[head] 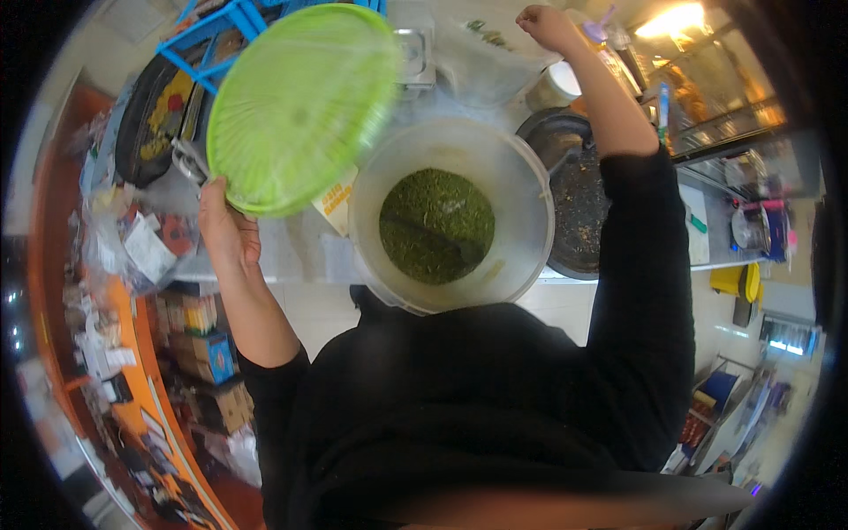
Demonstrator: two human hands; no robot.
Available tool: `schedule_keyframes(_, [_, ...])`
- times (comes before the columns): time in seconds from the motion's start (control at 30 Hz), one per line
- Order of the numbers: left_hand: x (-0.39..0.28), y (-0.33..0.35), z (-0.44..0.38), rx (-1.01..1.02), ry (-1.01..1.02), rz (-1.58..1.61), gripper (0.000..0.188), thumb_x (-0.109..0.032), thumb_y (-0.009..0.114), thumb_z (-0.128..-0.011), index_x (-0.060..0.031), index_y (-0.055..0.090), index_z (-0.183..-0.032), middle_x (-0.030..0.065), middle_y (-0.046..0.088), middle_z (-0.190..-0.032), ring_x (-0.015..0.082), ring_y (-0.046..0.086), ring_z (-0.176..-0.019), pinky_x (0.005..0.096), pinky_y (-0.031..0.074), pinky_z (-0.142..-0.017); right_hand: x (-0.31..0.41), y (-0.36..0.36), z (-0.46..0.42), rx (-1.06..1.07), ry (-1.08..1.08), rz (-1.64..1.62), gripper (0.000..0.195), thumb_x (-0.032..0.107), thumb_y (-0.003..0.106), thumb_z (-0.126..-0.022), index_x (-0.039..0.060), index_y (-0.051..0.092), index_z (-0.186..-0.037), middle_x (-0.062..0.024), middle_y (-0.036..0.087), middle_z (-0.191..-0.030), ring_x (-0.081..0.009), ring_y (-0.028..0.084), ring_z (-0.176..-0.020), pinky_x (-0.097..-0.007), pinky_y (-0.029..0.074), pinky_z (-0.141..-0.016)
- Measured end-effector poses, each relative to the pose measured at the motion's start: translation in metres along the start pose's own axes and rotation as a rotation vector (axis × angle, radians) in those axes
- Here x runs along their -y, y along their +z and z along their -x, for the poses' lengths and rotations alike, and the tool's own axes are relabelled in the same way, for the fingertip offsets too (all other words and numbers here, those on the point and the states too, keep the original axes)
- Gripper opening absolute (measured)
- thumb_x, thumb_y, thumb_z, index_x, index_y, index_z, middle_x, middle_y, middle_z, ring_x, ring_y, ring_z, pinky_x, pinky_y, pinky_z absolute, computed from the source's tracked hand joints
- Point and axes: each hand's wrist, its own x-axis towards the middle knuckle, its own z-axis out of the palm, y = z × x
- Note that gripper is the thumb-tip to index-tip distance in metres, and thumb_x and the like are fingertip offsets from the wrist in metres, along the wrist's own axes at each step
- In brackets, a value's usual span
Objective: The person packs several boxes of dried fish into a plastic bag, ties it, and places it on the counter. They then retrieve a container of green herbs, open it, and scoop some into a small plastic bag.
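My left hand grips the lower left rim of a round, lime-green plastic lid, held tilted above the counter. Directly before me, a translucent plastic bucket stands uncovered near the counter's front edge. Inside it is a wet-looking mass of finely chopped greens, with a dark shadow across its surface. My right hand is raised beyond the bucket at the upper right. Its fingers are curled in, and nothing shows in them. Near it is a clear plastic bag with some green leaves.
A dark round pan sits right of the bucket, and a white-lidded tub stands behind it. Blue plastic crates and a black tray with yellow food are at the left. A plastic bag of items lies at the counter's left end.
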Motion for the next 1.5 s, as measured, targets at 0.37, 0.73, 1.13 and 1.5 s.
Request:
schedule_keyframes(0.37, [0.104,-0.093,-0.016,-0.351,-0.122,0.049,0.028,-0.016,0.049,-0.093,0.0059,0.047,-0.111,0.0184,0.059,-0.103,0.0258,0.063,-0.091,0.0334,0.056,-0.081,-0.025,0.084,-0.075,1.050,0.070,0.056,0.053,0.028,0.076,-0.069,0.0058,0.060,-0.114,-0.0070,0.065,-0.101,-0.0180,0.061,-0.082,-0.0371,0.049,-0.073])
schedule_keyframes(0.73, [0.063,-0.012,0.037,-0.266,-0.067,-0.131,0.053,-0.028,0.054,-0.091,-0.0020,0.027,-0.129,0.0192,0.042,-0.118,0.0335,0.056,-0.096,0.0387,0.055,-0.077,0.001,0.055,-0.052,0.584,-0.240,0.329,0.037,0.021,0.073,-0.065,0.0053,0.067,-0.099,-0.0085,0.067,-0.089,-0.0190,0.062,-0.078,-0.0356,0.048,-0.070])
schedule_keyframes(1.13, [0.022,0.123,0.111,0.418,0.309,-0.401,0.036,-0.006,0.061,-0.085,-0.0014,0.047,-0.118,0.0105,0.057,-0.110,0.0169,0.058,-0.095,0.0303,0.049,-0.083,0.120,-0.053,0.109,0.594,-0.369,-0.913,0.027,0.012,0.075,-0.074,0.0061,0.058,-0.093,0.0021,0.059,-0.080,-0.0035,0.055,-0.070,-0.0201,0.045,-0.061])
schedule_keyframes(1.5, [0.050,0.126,0.120,0.351,0.296,-0.526,0.031,-0.008,0.066,-0.082,-0.0016,0.054,-0.110,0.0054,0.059,-0.099,0.0099,0.055,-0.085,0.0243,0.048,-0.074,0.147,-0.034,0.193,0.301,-0.366,-1.096,0.016,0.002,0.069,-0.075,0.0034,0.062,-0.089,-0.0006,0.060,-0.082,-0.0054,0.056,-0.069,-0.0198,0.045,-0.058])
